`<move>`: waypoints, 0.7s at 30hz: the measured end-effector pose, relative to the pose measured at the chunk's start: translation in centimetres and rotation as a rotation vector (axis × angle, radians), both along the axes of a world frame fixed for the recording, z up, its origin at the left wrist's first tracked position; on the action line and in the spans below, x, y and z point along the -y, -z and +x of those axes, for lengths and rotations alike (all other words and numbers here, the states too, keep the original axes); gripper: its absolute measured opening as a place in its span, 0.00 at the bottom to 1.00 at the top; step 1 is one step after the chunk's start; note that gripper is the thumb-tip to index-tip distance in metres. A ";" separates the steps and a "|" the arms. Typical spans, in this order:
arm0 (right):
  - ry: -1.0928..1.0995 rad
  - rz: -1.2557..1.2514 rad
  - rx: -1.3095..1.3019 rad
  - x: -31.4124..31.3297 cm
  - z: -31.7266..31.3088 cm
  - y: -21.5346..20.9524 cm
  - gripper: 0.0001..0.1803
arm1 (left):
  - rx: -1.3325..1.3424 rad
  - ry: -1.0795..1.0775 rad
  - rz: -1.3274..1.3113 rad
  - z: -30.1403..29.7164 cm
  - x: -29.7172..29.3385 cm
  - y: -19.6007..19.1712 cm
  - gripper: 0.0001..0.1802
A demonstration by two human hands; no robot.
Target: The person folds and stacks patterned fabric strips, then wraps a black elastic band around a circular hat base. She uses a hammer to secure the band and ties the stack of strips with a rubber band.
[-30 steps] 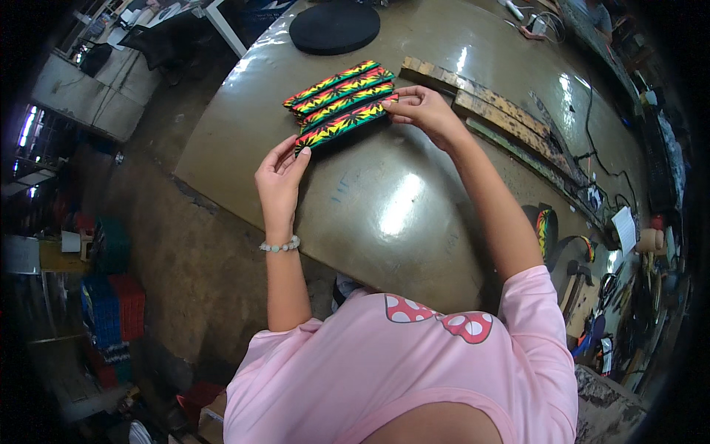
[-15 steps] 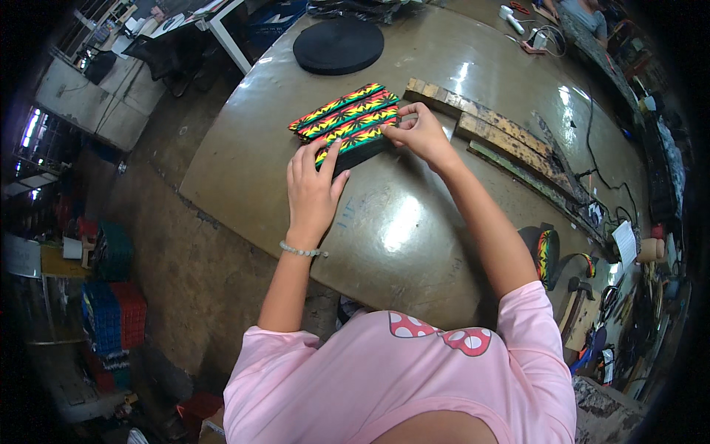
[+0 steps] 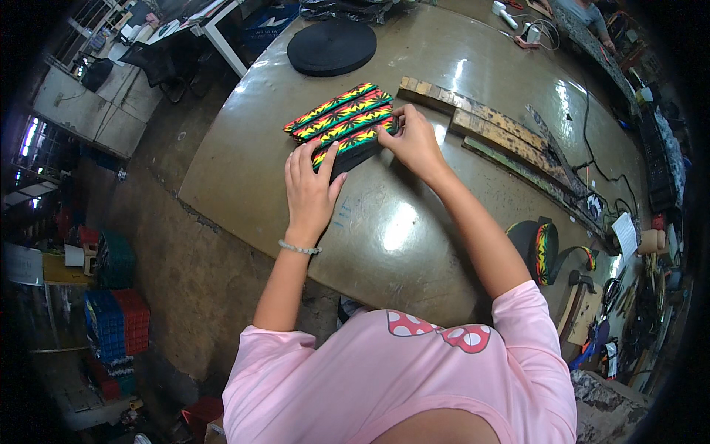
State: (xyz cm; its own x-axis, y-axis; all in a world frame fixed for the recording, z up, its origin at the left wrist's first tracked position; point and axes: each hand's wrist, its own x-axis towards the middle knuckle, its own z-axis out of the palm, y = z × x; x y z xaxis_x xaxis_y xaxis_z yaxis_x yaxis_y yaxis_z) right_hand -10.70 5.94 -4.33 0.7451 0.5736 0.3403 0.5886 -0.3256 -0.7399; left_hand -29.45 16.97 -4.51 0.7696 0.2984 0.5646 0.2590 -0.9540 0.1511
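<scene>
Nearest the camera is the person's pink shirt with a red, white-spotted mushroom print, and both bare forearms reach forward from it over the brown, glossy counter (image 3: 414, 244). The left hand (image 3: 310, 191), with a pale bead bracelet (image 3: 299, 248) on its wrist, lies flat with fingers spread, pressing on the near end of a bundle of striped straps (image 3: 342, 127). The right hand (image 3: 416, 140) grips the bundle's right end, thumb and fingers closed around the edge of the nearest strip. The straps are black webbing patterned in red, yellow and green, laid side by side in a slanted row in the middle of the counter, with darker layers showing beneath.

To the right, near the counter's edge, a loose roll of the same striped webbing (image 3: 542, 251) stands on its side. Just beyond the right hand, weathered wooden battens (image 3: 481, 118) run diagonally across the counter. Farther back, a flat black coil of webbing (image 3: 331, 46) rests on the counter, well apart from the bundle. At the far end lie white cables and small objects too small to tell. Off to the left, on the concrete floor, stand stacked blue and red plastic crates (image 3: 118, 322).
</scene>
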 end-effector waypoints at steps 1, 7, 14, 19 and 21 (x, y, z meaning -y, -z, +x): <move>0.026 0.005 0.076 -0.1 0.1 0.3 0.26 | -0.008 -0.002 0.008 0.0 0.0 0.0 0.31; 0.004 -0.051 -0.105 0.5 0.7 1.5 0.32 | -0.037 -0.026 0.021 0.2 -0.4 -0.4 0.40; -0.020 0.026 -0.156 1.0 0.7 1.6 0.33 | -0.201 -0.027 0.041 1.0 -3.1 -2.9 0.66; -0.021 -0.006 -0.183 0.7 1.3 1.9 0.32 | -0.440 0.026 0.099 3.8 -3.8 -4.8 0.71; -0.029 -0.038 -0.149 0.7 1.7 2.0 0.34 | -0.589 -0.016 0.053 5.2 -4.3 -5.5 0.72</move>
State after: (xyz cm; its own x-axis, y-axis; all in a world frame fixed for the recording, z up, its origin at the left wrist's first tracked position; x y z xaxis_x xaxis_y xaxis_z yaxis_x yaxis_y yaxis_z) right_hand -9.00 5.22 -6.34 0.7687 0.6060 0.2045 0.4827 -0.3400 -0.8071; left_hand -24.23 21.25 1.01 0.9536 0.2954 0.0579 0.2990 -0.9517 -0.0703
